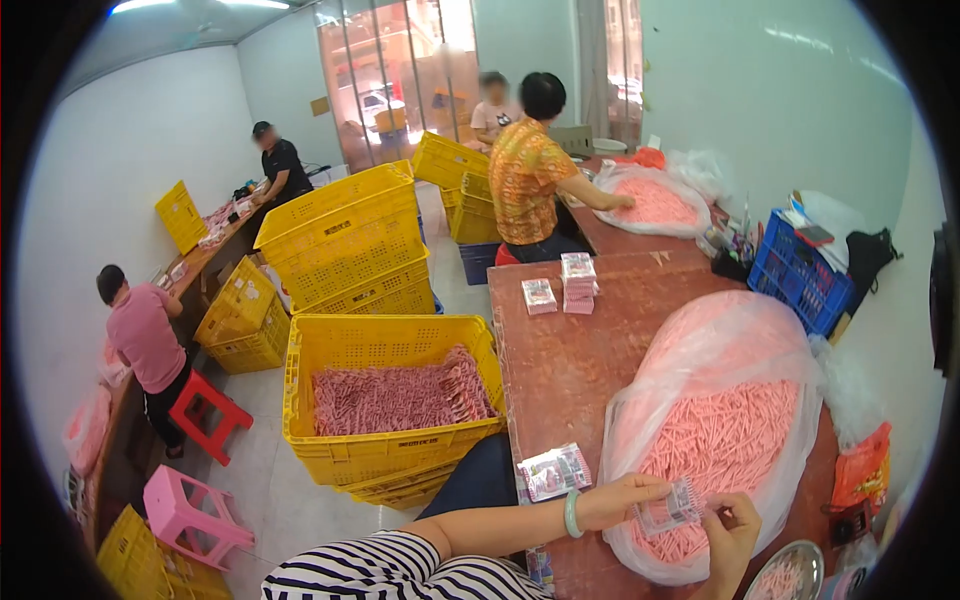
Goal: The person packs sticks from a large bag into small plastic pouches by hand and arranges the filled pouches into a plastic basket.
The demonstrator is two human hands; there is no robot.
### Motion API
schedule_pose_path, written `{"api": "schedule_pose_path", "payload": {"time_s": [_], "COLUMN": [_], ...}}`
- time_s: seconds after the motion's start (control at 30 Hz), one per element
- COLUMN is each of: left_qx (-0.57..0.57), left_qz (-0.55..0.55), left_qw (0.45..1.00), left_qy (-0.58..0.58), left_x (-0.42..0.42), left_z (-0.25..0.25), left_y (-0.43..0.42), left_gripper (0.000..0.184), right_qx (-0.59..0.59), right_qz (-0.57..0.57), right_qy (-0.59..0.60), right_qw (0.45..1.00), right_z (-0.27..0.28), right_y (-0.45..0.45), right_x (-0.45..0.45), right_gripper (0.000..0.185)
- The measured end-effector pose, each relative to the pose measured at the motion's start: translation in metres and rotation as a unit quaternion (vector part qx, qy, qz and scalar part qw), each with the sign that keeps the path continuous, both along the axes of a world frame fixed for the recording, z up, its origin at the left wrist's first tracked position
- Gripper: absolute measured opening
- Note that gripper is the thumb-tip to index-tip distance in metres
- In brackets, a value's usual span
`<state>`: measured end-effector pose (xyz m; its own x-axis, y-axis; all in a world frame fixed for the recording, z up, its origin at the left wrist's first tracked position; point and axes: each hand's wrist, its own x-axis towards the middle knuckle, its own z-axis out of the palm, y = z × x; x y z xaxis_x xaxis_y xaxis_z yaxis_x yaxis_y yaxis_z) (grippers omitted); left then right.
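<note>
My left hand (622,500), with a pale green bangle at the wrist, pinches the upper left edge of a small clear printed packet (670,508). At the packet's right edge, the closed fingers of my right hand (736,530) grip it too. Both hands are over a large clear plastic bag (618,440) lying open on the table. Heaped inside it are many thin pink sticks (728,432). Left of the bag, a pile of flat printed packets (553,472) lies near the table's edge.
The red-brown table (560,370) carries packet stacks (578,284) farther back. A metal bowl (788,574) stands at lower right, a blue basket (798,275) behind the bag. Left of the table, a yellow crate (390,440) holds many filled packets. Several people work nearby; stools stand at left.
</note>
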<state>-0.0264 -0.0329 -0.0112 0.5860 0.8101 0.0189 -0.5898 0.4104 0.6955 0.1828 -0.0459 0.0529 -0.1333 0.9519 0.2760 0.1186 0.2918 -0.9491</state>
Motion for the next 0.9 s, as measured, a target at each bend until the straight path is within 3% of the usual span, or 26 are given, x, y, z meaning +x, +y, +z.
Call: {"api": "schedule_pose_path", "payload": {"time_s": [0.1,0.23,0.43,0.53,0.63,0.9], "left_qx": [-0.051,-0.035,-0.029,-0.034,-0.037,-0.023], "left_qz": [-0.01,-0.026,-0.024,-0.021,-0.021,-0.029], "left_qw": [0.996,0.997,0.998,0.997,0.997,0.994], "left_qy": [-0.069,-0.059,-0.058,-0.066,-0.061,-0.107], "left_x": [-0.001,0.0,0.005,0.004,0.003,0.006], "left_z": [0.003,-0.001,-0.006,-0.004,-0.002,-0.013], "left_y": [-0.005,-0.005,-0.008,-0.009,-0.009,-0.007], "left_gripper": [0.033,0.032,0.032,0.032,0.031,0.033], "right_qx": [-0.017,0.008,-0.021,-0.03,-0.006,-0.055], "right_qz": [0.016,0.018,0.012,0.019,0.036,0.04], "right_qy": [0.005,-0.082,0.018,0.009,-0.074,0.044], "right_qw": [1.0,0.996,1.0,0.999,0.997,0.997], "right_z": [-0.009,-0.009,-0.011,-0.013,-0.003,-0.003], "right_y": [0.003,0.003,0.003,0.003,-0.001,-0.003], "right_x": [0.005,0.009,0.004,0.006,0.01,0.003], "right_gripper": [0.025,0.018,0.025,0.019,0.017,0.016]}}
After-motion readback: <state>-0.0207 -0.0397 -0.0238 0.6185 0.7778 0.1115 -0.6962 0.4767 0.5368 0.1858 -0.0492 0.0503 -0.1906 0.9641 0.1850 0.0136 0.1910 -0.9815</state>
